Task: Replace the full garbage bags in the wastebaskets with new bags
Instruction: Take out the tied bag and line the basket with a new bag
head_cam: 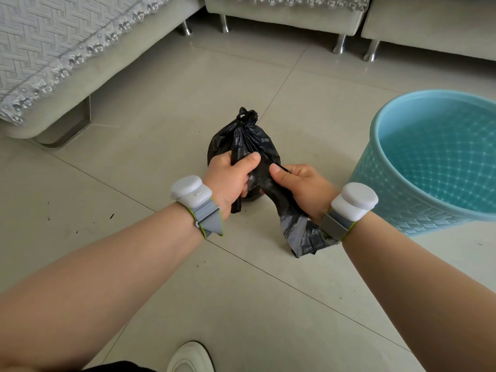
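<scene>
Garbage bag, a flat black unfilled one, is being held by both hands above the floor. The left grip is clenching around its rolled end, with the fingers curled and the thumb lying on top; a black stub is sticking out above and below the fist. The right grip is pinching the film just beside it, thumb pressing from above, and the loose rest is hanging down past the right wrist. Directly behind the hands, a full black bag with a knotted top is sitting on the tiles. To the right of it, a blue wastebasket is standing upright, showing its patterned inner wall. A grey sofa is standing beyond, and a white shoe is showing at the bottom edge.
</scene>
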{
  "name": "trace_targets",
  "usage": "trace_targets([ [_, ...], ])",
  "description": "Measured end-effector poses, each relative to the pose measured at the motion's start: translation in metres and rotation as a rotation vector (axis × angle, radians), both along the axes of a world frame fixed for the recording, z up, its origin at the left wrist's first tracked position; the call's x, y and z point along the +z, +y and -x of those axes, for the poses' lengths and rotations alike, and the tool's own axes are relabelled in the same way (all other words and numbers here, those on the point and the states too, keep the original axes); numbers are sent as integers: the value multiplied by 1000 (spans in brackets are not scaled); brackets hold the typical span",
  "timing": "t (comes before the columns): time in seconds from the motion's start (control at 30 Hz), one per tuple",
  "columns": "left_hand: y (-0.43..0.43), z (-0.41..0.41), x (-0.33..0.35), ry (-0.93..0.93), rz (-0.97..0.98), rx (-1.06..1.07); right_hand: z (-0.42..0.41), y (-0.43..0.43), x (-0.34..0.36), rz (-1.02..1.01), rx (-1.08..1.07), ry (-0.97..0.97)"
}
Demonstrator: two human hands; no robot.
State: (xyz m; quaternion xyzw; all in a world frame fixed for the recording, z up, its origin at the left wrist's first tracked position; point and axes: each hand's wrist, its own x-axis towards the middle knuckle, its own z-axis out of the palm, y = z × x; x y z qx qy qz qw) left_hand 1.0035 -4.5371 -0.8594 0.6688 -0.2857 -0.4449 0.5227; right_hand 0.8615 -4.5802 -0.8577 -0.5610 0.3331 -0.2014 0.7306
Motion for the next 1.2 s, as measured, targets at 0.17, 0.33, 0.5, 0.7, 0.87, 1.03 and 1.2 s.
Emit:
trace_targets([
  [0.17, -1, -2, 4, -28, 15, -58, 1, 0, 3, 9, -32, -19],
  [0.33, -3, -11, 2, -191, 19, -197, 7, -2, 7, 115, 48, 100],
  [0.5, -2, -17, 3, -240, -2, -266, 11, -6, 9, 134, 121, 134],
  [0.7, 2, -15, 10, -220, -28, -291, 14, -5, 9, 128, 184, 133],
  [0.87, 3, -14, 11, -169, -60, -270, 15, -7, 9, 156, 210, 159],
  [1.03, 0, -17, 17, -133, -113, -350, 17, -10, 2, 142, 212, 180],
  [1.2, -3, -22, 24, -16, -137, -377, 20, -11, -8, -91, 30, 58],
])
